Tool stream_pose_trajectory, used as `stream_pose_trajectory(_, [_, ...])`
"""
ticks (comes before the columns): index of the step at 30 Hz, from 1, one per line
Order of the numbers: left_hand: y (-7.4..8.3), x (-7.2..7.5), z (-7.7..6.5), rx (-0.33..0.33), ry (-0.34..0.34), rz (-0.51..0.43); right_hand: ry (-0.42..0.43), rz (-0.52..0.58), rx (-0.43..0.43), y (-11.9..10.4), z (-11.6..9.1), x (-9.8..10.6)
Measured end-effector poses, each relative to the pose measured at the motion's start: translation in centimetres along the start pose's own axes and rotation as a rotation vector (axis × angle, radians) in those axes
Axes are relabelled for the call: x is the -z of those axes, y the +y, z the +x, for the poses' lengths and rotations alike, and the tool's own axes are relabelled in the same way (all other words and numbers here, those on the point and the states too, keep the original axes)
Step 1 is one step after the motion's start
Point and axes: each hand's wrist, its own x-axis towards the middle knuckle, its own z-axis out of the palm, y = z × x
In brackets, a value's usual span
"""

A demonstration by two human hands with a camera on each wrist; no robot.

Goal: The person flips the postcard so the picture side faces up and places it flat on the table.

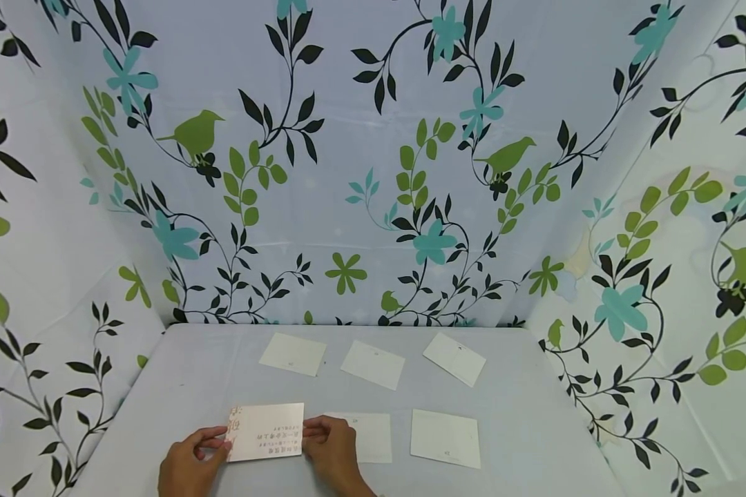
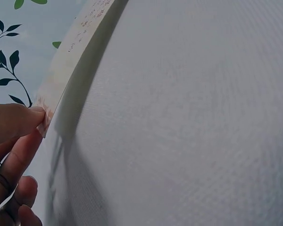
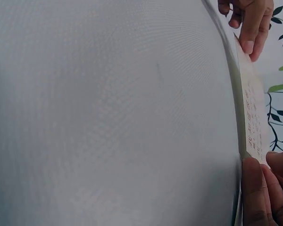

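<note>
A cream card (image 1: 265,433) with reddish printed characters is held between both hands at the front left of the table. My left hand (image 1: 193,461) pinches its left edge, thumb on the printed face, as the left wrist view shows with the card (image 2: 66,61) raised above the cloth. At the opposite edge my right hand (image 1: 336,450) pinches the card between thumb and fingers. Seen from the right wrist, the card (image 3: 252,110) stretches between the two hands, its print facing away from the cloth. Right behind the right hand lies a pale card (image 1: 373,438), partly covered by it.
Another pale card (image 1: 445,439) lies at the front right. Farther back, a left card (image 1: 293,354), a middle card (image 1: 373,364) and a right card (image 1: 454,359) lie flat in a loose row on the white tablecloth (image 1: 516,386). Leaf-patterned curtains (image 1: 348,207) surround the table.
</note>
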Motion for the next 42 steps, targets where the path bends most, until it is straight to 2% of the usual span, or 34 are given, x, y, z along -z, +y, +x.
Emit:
stream_pose_trajectory(6, [-0.1, -0.3, 0.1, -0.018, 0.027, 0.028, -0.030, 0.003, -0.013, 0.0, 0.0, 0.0])
stream_pose_trajectory(11, [-0.1, -0.5, 0.2, -0.008, -0.009, 0.056, -0.042, -0.015, -0.024, -0.2, -0.1, 0.0])
stream_pose_trajectory(15, [-0.1, -0.7, 0.3, -0.002, -0.021, 0.070, -0.049, -0.021, -0.004, -0.5, -0.3, 0.1])
stream_pose_trajectory(21, [-0.1, -1.0, 0.2, -0.004, -0.003, 0.084, -0.051, -0.059, 0.032, -0.8, -0.6, 0.3])
stream_pose_trajectory(30, [-0.1, -1.1, 0.0, 0.019, 0.005, 0.060, -0.018, -0.090, 0.064, -0.3, -0.6, 0.6])
stream_pose_trajectory(35, [0.2, -1.2, -0.4, 0.001, 0.052, 0.059, 0.018, -0.092, 0.055, -0.3, -0.7, 1.1])
stream_pose_trajectory(42, [1.7, -1.7, -1.1, -0.024, 0.136, 0.026, 0.051, -0.077, 0.059, -0.2, -0.5, 2.1])
